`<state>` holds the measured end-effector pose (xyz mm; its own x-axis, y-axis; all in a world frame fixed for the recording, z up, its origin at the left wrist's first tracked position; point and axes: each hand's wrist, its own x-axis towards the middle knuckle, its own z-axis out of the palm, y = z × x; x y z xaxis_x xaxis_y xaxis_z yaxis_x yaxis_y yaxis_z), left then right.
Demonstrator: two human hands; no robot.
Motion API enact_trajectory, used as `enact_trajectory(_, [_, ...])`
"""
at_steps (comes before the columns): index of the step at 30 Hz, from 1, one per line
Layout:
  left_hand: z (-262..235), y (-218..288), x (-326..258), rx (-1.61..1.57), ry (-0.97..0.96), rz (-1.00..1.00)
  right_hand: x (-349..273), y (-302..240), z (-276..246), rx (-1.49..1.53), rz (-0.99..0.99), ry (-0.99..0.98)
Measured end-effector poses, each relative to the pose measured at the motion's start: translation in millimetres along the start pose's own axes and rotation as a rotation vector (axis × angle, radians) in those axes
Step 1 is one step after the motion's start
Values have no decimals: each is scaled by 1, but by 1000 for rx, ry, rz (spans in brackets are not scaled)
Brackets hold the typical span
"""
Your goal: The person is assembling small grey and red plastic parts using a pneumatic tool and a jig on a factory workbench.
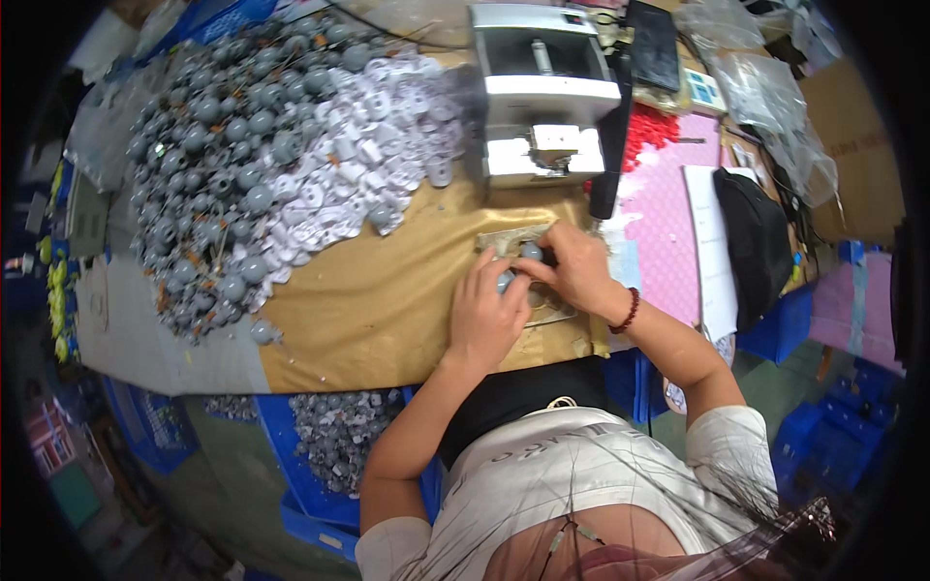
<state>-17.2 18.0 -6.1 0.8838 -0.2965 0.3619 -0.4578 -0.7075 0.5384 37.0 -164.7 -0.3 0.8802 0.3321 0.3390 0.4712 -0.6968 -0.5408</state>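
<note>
Two bare hands close together over a worn metal plate (542, 302) on the brown-covered table (368, 310), just in front of a small silver press machine (547, 92). Left hand (486, 315) curled, fingers bent around a small grey round part (506, 281), only partly visible between the fingers. Right hand (572, 266), with a dark red bead bracelet (630, 312) at the wrist, fingertips pinched on another grey round part (531, 252) just above the first; both parts near the plate's upper edge, whether touching each other hard to tell. Well to the left, a large heap of grey ball-shaped parts (208, 165) spread over the table, and beside it, toward the machine, a heap of white plastic pieces (358, 155). Right of the machine, a pink sheet (664, 223) with red small parts (651, 131) at its upper end, then a black cap (756, 242) lying on a white sheet. Below the table's near edge, a blue crate (310, 465) holding more grey parts. Clear plastic bags (765, 87) at upper right, beside a brown cardboard box (852, 155).
</note>
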Motion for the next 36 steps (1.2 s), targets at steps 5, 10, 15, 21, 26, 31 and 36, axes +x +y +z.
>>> enact_trajectory(5, [-10,15,22,41,-47,-112,-4,1,2,63,92,-60])
enact_trajectory(10, [-4,13,24,118,-68,-69,5,12,-30,331,139,47])
enact_trajectory(15, [0,14,28,123,-46,-88,60,65,-44,129,242,541])
enact_trajectory(21, [4,18,28,64,-43,-86,59,76,-58,560,437,464])
enact_trajectory(26, [2,16,25,54,-16,-93,92,-18,-110,824,-95,691])
enact_trajectory(31, [3,17,24,34,-10,-105,127,-22,-110,873,-174,427])
enact_trajectory(36, [9,13,22,40,-1,-123,158,-17,-84,865,-102,404])
